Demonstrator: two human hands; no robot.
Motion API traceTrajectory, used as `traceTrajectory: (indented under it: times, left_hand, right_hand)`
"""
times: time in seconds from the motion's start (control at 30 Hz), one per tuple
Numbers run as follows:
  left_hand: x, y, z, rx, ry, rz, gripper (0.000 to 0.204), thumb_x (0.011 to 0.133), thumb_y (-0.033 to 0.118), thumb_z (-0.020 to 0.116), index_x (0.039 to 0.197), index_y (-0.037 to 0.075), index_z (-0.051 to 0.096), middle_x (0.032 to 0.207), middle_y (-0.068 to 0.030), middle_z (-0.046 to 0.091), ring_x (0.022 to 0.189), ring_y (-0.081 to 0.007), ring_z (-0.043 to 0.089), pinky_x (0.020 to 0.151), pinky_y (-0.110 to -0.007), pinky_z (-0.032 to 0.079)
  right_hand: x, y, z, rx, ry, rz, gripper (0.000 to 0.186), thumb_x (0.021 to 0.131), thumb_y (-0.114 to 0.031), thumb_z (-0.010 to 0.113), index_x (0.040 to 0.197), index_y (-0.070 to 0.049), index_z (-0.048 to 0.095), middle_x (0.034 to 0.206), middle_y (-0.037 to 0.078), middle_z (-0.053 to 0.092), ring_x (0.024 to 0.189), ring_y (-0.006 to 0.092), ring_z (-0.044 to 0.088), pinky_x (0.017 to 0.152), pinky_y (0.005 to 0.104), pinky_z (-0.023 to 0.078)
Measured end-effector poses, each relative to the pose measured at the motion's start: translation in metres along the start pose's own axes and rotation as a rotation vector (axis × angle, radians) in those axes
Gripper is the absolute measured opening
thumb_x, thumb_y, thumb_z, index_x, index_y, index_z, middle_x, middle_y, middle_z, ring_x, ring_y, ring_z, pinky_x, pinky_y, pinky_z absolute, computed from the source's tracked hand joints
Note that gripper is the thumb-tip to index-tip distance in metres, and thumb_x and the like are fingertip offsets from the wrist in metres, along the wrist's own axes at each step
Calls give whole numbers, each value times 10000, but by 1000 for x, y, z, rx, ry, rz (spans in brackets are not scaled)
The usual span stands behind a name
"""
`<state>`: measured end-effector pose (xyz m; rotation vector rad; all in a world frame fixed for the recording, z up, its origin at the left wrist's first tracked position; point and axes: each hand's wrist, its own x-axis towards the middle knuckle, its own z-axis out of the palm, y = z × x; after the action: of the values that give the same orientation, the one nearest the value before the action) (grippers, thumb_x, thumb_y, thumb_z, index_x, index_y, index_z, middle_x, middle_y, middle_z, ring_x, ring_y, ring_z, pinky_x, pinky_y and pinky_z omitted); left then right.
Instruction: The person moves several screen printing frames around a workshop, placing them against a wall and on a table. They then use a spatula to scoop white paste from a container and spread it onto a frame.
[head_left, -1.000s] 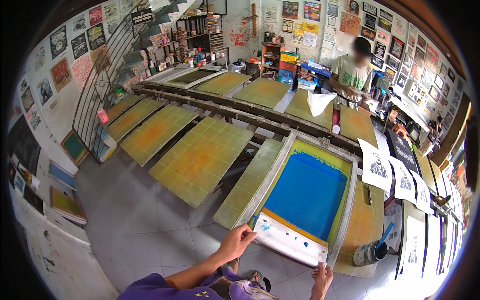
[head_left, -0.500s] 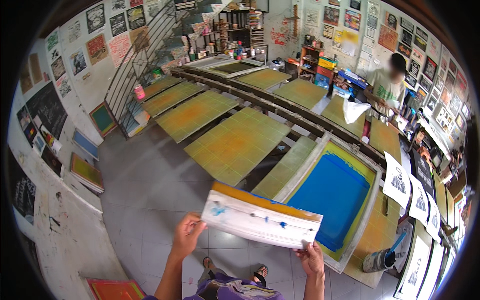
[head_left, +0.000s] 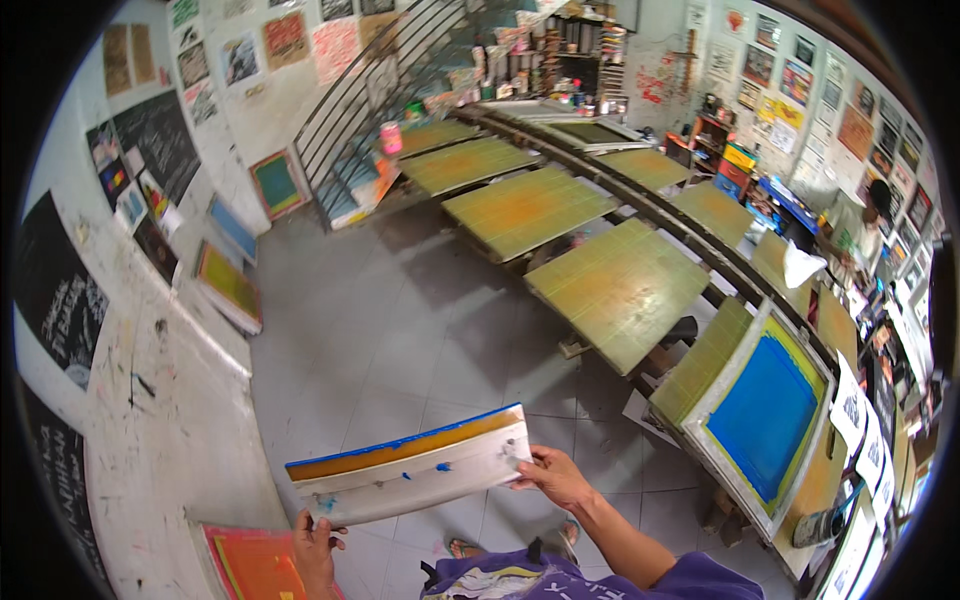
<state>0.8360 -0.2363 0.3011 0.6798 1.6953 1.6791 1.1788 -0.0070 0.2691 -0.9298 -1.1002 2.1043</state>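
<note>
The left fingers [head_left: 322,535] grip the white squeegee [head_left: 420,485] by its lower left corner, the right fingers [head_left: 545,472] its right end, amber blade [head_left: 405,448] uppermost.

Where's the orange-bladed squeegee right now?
The squeegee is low in the head view, left of centre, above the tiled floor, with the left hand at its left end and the right hand at its right.

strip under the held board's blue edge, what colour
Amber-brown; the strip shows in the head view.
</note>
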Motion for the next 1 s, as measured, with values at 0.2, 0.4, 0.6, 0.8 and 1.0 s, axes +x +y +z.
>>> traceTrajectory:
  times: [0.2, 0.4, 0.6, 0.8, 1.0]
  left_hand:
    - [15, -5, -89, -123, 218, -24, 282, 961, 167, 637, 1185, 12, 566, 905, -41, 651, 714, -116, 620, 525, -204, 410]
    - [94, -16, -115, -83, 241, -41, 359, 954, 96, 635, 1270, -34, 527, 1001, -78, 668, 748, -134, 634, 602, -236, 429]
    - [235, 6, -128, -9, 192, -22, 355, 964, 36, 592, 1294, -71, 517, 1094, -112, 664, 828, -151, 651, 715, -275, 505]
    - [348, 44, -159, 14, 335, -78, 311, 975, 36, 562, 1267, -65, 530, 1079, -97, 658, 913, -146, 641, 828, -295, 533]
    - [430, 18, -183, -67, 497, 3, 292, 983, 101, 567, 1248, -18, 539, 1030, -67, 645, 853, -133, 620, 751, -283, 499]
  right_hand:
    - [83, 22, 81, -342, -180, 122, 458, 972, -301, 632, 1307, 5, 567, 992, 97, 679, 780, 133, 645, 648, 242, 498]
    - [174, 51, 112, -339, -138, 202, 323, 971, -280, 642, 1159, -17, 638, 789, 18, 580, 656, 73, 509, 533, 221, 376]
    - [332, 43, 153, -358, -168, 191, 272, 976, -219, 628, 1110, 18, 634, 883, 39, 619, 712, 94, 558, 549, 231, 408]
    - [486, -1, 225, -370, -323, 137, 255, 963, -182, 635, 1133, 9, 641, 896, 44, 627, 744, 103, 576, 583, 241, 436]
    - [630, -53, 304, -513, -438, 188, 319, 950, -213, 673, 1200, -19, 628, 757, -6, 592, 659, 72, 525, 572, 223, 421]
